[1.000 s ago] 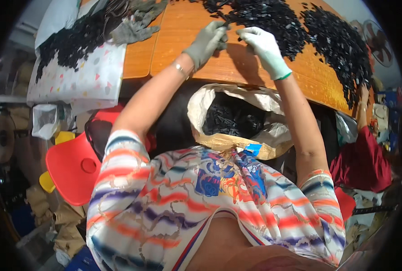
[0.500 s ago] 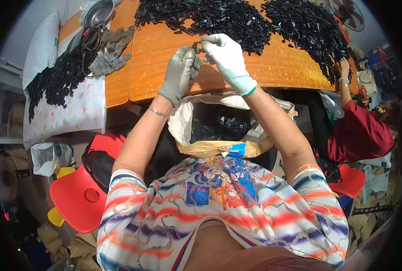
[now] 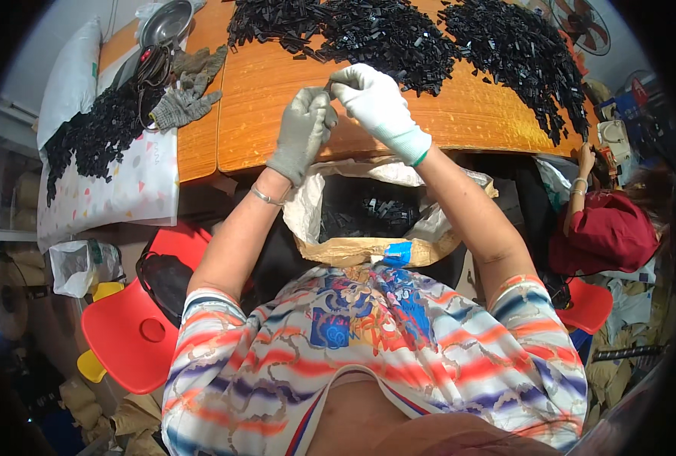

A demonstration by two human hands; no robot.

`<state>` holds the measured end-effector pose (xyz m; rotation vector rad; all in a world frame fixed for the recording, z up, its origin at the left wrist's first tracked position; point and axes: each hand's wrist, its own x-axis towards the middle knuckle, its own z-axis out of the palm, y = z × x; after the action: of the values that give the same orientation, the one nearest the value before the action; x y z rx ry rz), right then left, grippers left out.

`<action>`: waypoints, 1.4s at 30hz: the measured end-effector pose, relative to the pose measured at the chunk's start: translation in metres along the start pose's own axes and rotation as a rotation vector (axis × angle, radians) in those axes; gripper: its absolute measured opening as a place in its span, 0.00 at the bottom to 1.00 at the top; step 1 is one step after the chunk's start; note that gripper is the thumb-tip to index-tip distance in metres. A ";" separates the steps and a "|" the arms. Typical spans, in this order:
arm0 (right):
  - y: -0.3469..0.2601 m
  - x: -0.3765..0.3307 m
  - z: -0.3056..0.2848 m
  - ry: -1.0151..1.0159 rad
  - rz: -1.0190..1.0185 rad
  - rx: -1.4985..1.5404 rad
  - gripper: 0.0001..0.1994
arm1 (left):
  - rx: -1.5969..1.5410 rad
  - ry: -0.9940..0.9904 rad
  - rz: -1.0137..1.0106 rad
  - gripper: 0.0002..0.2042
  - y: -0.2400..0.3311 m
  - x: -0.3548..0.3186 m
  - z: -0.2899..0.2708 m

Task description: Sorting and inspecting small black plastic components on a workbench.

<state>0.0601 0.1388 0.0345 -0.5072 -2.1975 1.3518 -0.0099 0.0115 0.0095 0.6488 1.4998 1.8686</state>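
Note:
My left hand (image 3: 306,125), in a grey glove, and my right hand (image 3: 372,102), in a white glove, meet over the near edge of the wooden table (image 3: 270,80). The fingers of both are closed in a pinch around a small black plastic piece (image 3: 328,88), mostly hidden by the fingertips. Below my hands, at my lap, an open sack (image 3: 353,249) with a rolled rim holds many similar black pieces (image 3: 372,209). Beyond my hands lies a big heap of black plastic pieces (image 3: 387,42).
Another black heap (image 3: 516,49) spreads at the table's right. A co-worker in a maroon top (image 3: 608,232) reaches to its edge. At the left are a metal bowl (image 3: 167,23), grey work gloves (image 3: 184,106), more black pieces (image 3: 99,140) and a red chair (image 3: 129,330).
My right hand has shifted slightly left, its fingers closing in nearer the left hand. The co-worker's arm has drawn back from the heap towards the table edge.

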 end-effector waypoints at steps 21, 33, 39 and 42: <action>0.023 -0.007 -0.013 -0.068 -0.256 -0.740 0.09 | 0.223 0.079 -0.048 0.14 -0.023 0.020 0.022; 0.022 -0.022 -0.057 -0.345 0.314 0.470 0.17 | -0.217 -0.140 -0.244 0.09 -0.021 -0.002 -0.004; 0.033 -0.036 -0.039 -0.327 0.226 0.285 0.13 | -0.225 -0.228 -0.324 0.10 -0.017 -0.018 0.008; 0.027 -0.045 -0.033 -0.218 0.117 0.308 0.12 | -0.244 -0.335 -0.322 0.11 -0.011 -0.030 0.007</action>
<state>0.1174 0.1488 0.0124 -0.3921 -2.0948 1.8457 0.0166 -0.0048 0.0007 0.5371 1.0697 1.5722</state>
